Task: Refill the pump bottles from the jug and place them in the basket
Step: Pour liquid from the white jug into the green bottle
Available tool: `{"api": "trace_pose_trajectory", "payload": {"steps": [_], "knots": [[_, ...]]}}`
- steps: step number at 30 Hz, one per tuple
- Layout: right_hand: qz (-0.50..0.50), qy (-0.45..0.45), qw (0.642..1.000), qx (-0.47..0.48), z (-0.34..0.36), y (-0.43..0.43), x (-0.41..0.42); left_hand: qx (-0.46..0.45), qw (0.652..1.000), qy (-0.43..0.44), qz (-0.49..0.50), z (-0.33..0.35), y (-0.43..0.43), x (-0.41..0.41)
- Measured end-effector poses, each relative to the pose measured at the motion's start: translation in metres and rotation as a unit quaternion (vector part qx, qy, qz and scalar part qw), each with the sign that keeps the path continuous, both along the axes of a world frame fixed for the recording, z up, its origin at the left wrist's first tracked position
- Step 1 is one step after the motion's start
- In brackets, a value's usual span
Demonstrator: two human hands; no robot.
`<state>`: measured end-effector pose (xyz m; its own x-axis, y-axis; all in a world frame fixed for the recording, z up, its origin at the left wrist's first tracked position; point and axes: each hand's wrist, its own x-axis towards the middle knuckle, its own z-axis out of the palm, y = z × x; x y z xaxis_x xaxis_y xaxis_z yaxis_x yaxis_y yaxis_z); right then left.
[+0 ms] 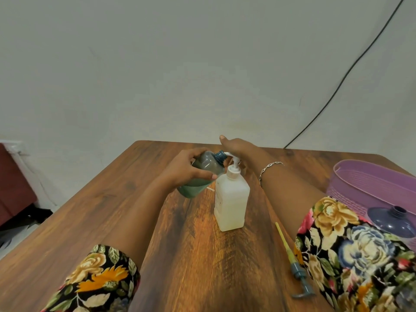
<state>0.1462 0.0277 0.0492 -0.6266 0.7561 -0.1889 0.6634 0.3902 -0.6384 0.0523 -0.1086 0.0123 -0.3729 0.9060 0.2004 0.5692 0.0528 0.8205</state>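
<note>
— What have our hands got?

— Our left hand (191,170) is wrapped round the green bottle (202,176), tilting it so its open neck meets the spout of the white bottle (230,199). Our right hand (238,149) lies flat on that pump head (234,162), thumb out, gripping nothing. We judge it is pressing to squirt liquid across.

— Why tilt it?

— The spout sits high, so we bring the neck up to it. The green bottle looks only part full.

— And the rest?

— The white bottle stands mid-table (180,244). A loose pump (299,273) lies by our right sleeve, likely the green bottle's, left off for filling. The basket (360,167) sits at the right edge, within reach. A purple bottle (391,221) is at its near end; whether inside, we cannot tell.
</note>
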Motion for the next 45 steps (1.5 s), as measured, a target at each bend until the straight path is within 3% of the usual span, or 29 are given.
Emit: {"api": "trace_pose_trajectory", "payload": {"steps": [6,16,25,29,36,39,45], "knots": [[-0.024,0.028,0.997,-0.071,0.0,0.004,-0.006,-0.02,0.999,0.026,-0.017,0.002,0.004,-0.002],[0.078,-0.062,0.992,-0.074,0.005,0.002,0.0,-0.029,0.998,0.039,-0.028,0.003,0.003,-0.004],[0.061,-0.113,0.989,0.067,-0.006,0.008,-0.01,-0.056,0.997,0.047,-0.015,0.003,0.003,0.002],[0.122,-0.189,0.958,0.179,-0.013,0.003,-0.012,-0.071,0.997,0.034,-0.018,-0.001,-0.002,0.005],[0.165,-0.154,0.97,0.093,0.009,0.003,-0.005,-0.04,0.999,0.023,-0.02,0.013,-0.005,0.012],[0.125,-0.114,0.984,0.055,0.009,0.004,-0.008,-0.043,0.998,0.036,-0.008,0.016,-0.004,0.013],[0.112,-0.138,0.976,0.129,-0.01,0.005,-0.012,-0.052,0.998,0.04,-0.014,0.006,-0.004,0.013]]}}
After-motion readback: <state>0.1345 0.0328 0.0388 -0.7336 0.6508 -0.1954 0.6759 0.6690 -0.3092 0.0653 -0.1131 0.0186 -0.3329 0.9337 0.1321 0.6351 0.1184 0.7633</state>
